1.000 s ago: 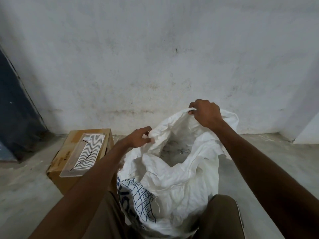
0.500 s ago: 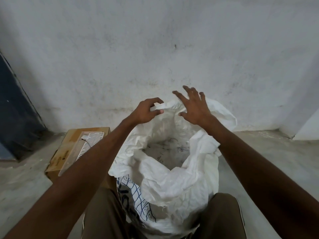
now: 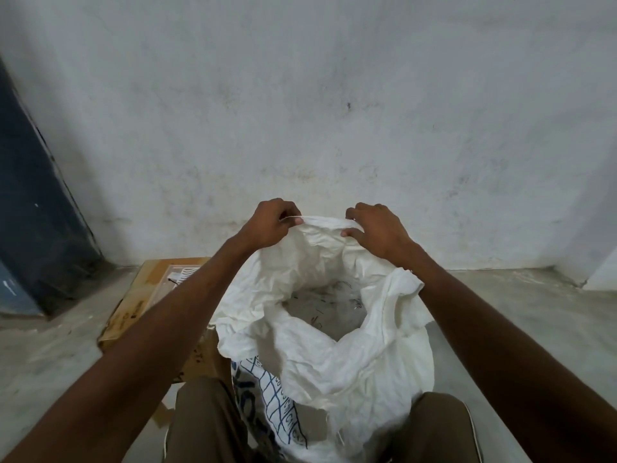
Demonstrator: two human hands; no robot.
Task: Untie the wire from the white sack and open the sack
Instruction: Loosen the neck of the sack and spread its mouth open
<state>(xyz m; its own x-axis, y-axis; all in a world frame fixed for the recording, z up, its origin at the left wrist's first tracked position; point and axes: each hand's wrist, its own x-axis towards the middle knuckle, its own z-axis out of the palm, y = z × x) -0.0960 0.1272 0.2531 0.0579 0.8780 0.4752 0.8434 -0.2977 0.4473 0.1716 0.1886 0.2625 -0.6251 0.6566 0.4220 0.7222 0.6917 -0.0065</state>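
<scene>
Between your knees stands the crumpled white woven sack with blue grid print; its mouth is already wide open, and I see no wire tied on it anywhere.

Your left hand is pinched shut on the far rim of the sack; your right hand is pinched shut on that same rim, just beside the left one; both hold the cloth up on the side of the sack away from you, near the grey plaster wall.

What could go wrong; I think the thin cloth could slip out of your fingers if you tug too hard, and then the far rim would flop down over the hole; the near rim of the sack is sagging in soft folds toward you, so it might fold inward and shut the mouth again; a hard pull could also tip the sack over, since only your legs hold it up.

Deep inside the sack sits a grey heap with small dark bits on it; what it is, I cannot tell; if the sack tips, that stuff may spill on the floor.

Left of the sack, touching your left arm's side of it, is a brown cardboard box; on top of it lies a clear flat packet with a white wavy pattern, mostly hidden by your arm.
</scene>
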